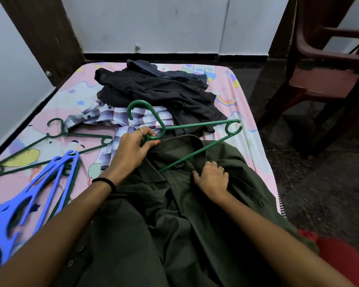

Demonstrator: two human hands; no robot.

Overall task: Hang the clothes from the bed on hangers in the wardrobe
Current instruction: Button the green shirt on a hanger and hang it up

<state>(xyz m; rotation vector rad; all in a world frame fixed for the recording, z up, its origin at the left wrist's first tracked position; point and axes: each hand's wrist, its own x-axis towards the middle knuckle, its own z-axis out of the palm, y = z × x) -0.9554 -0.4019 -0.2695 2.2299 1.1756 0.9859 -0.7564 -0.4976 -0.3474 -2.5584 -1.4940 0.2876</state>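
Observation:
A dark green shirt (195,204) lies spread on the bed in front of me, collar away from me. My left hand (131,150) grips a green plastic hanger (197,125) at its neck, just above the collar. One hanger arm runs down inside the collar near the black label. The other arm sticks out to the right. My right hand (212,176) pinches the shirt's collar fabric on the right side.
The pink printed bedsheet (245,112) covers the bed. A checked shirt (116,117) and a pile of dark clothes (158,88) lie behind. Another green hanger (50,139) and several blue hangers (29,195) lie at left. A brown plastic chair (327,79) stands at right.

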